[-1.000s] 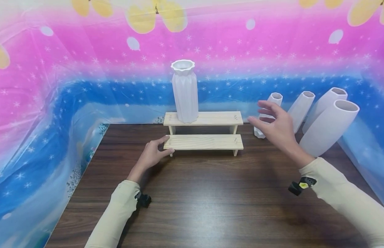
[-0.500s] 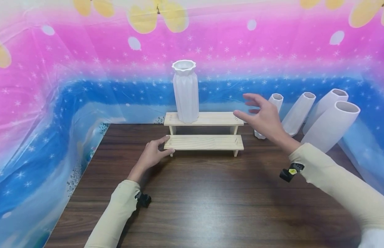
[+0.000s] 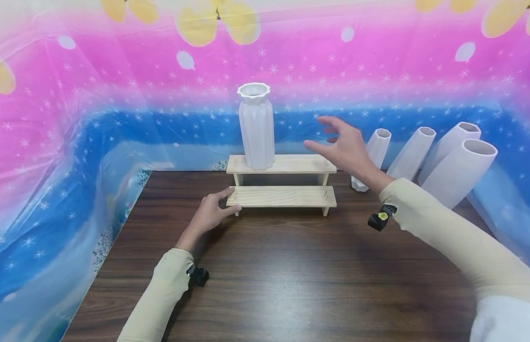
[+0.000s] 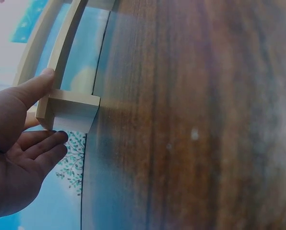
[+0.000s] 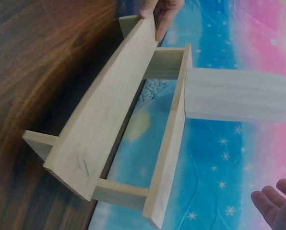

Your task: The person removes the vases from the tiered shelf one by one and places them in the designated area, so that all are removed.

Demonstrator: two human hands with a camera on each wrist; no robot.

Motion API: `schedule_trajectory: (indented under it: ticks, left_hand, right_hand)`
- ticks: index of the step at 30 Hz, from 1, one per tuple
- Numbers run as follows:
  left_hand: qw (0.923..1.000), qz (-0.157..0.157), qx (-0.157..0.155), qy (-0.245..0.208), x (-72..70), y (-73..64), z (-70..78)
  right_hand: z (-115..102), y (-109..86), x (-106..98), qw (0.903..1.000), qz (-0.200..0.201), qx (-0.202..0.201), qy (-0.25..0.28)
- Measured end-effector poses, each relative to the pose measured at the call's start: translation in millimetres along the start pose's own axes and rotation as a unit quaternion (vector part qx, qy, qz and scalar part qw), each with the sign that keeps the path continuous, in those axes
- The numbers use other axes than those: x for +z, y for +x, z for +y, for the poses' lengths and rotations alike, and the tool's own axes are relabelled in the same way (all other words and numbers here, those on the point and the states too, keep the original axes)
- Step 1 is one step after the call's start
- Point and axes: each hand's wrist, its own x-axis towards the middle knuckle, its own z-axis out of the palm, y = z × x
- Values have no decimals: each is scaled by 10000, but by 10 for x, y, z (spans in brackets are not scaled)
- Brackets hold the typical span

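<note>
A two-step wooden display stand (image 3: 286, 195) is on the table, with a tall white fluted vase (image 3: 257, 130) upright on the left part of its upper step. My left hand (image 3: 211, 212) pinches the left end of the lower step; in the left wrist view the thumb (image 4: 35, 88) lies on the plank's edge while the other fingers are around its end. To the right of the vase my right hand (image 3: 344, 145) is in the air above the stand's right end, holding nothing, thumb and fingers spread apart. The right wrist view shows its fingers (image 5: 272, 199) apart from the vase.
Several white vases are grouped at the back right of the dark wooden table (image 3: 265, 270): a small one (image 3: 379, 147), a slim tapered one (image 3: 412, 154), and two bigger ones, the front one (image 3: 461, 173) widest. A printed cloth backdrop (image 3: 162, 95) hangs right behind the table.
My right hand has moved left and up, away from the group of vases toward the fluted vase, its fingers still spread. My left hand and the stand stay in place.
</note>
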Motion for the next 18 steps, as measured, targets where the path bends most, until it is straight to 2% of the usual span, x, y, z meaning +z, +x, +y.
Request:
schedule_trajectory:
  ticks: [9, 18]
  left_hand:
    - [10000, -18, 30, -1, -3, -3, -3]
    - [10000, -19, 78, -7, -12, -1, -9]
  right_hand:
    - [-5, 240, 127, 9990, -324, -241, 187]
    - [-116, 422, 320, 9973, -549, -365, 315]
